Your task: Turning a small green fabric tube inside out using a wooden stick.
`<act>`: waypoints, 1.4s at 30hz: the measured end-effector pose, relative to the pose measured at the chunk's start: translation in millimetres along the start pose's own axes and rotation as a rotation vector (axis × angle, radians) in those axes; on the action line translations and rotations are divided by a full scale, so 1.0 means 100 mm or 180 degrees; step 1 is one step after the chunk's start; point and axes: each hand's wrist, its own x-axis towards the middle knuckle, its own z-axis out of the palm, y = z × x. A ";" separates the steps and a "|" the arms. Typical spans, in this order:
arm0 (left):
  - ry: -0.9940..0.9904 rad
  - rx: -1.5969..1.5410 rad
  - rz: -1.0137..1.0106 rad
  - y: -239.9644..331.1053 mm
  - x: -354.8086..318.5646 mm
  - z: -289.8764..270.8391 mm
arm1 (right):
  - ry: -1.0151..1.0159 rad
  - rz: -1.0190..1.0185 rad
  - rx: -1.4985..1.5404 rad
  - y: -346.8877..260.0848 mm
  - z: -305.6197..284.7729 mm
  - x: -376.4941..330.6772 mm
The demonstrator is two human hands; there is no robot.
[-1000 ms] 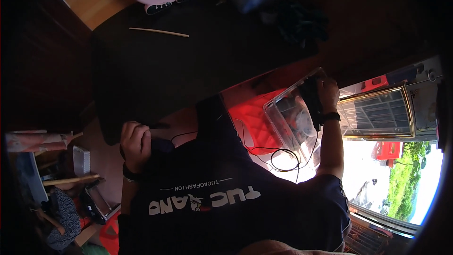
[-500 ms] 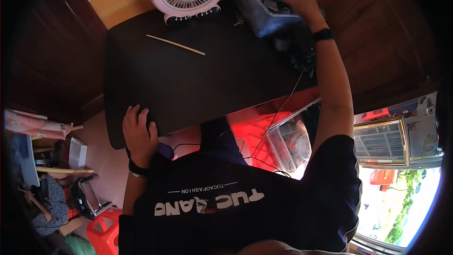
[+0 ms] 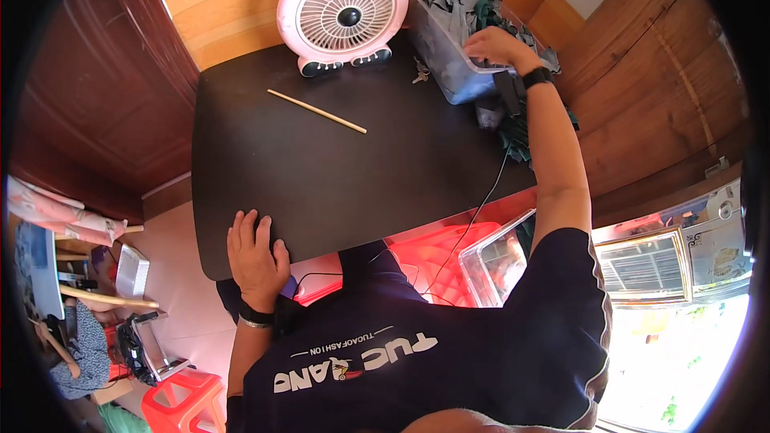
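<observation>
My left hand [image 3: 257, 256] lies open at the near left edge of the dark table [image 3: 265, 176], fingers spread on its surface. At the far right, my right hand [image 3: 499, 46] is bent over a clear plastic bin [image 3: 441, 56] heaped with grey and green cloth scraps [image 3: 461, 12]. Its fingers are curled down by the bin's near side; the tips are hidden, so anything they pinch does not show. A thin pale wooden stick [image 3: 317, 111] rests on the table, apart from both hands.
A pink animal-shaped fan [image 3: 349, 18] stands at the back, near small keys [image 3: 421, 70]. More dark green cloth [image 3: 517, 135] hangs at the table's right, by a thin cable [image 3: 481, 204]. Below are a clear box [image 3: 481, 265] and a red stool [image 3: 180, 401]. A wooden wall [image 3: 650, 88] closes the right.
The whole view has tilted, so the table and fan sit lower in the picture. My right hand has shifted slightly left over the bin. My left hand stays at the table's edge.
</observation>
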 end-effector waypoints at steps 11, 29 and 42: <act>-0.0018 -0.0021 0.0031 0.03 0.05 0.00 | 0.1072 0.0531 -0.0868 0.75 -0.16 0.10; 0.0041 0.0004 0.0075 0.02 0.02 0.02 | 0.2204 -0.0168 0.1884 0.18 -0.79 -0.86; -0.0053 -0.0008 0.0061 0.03 0.04 0.01 | 0.1630 -0.0935 0.2820 0.46 -0.72 -0.37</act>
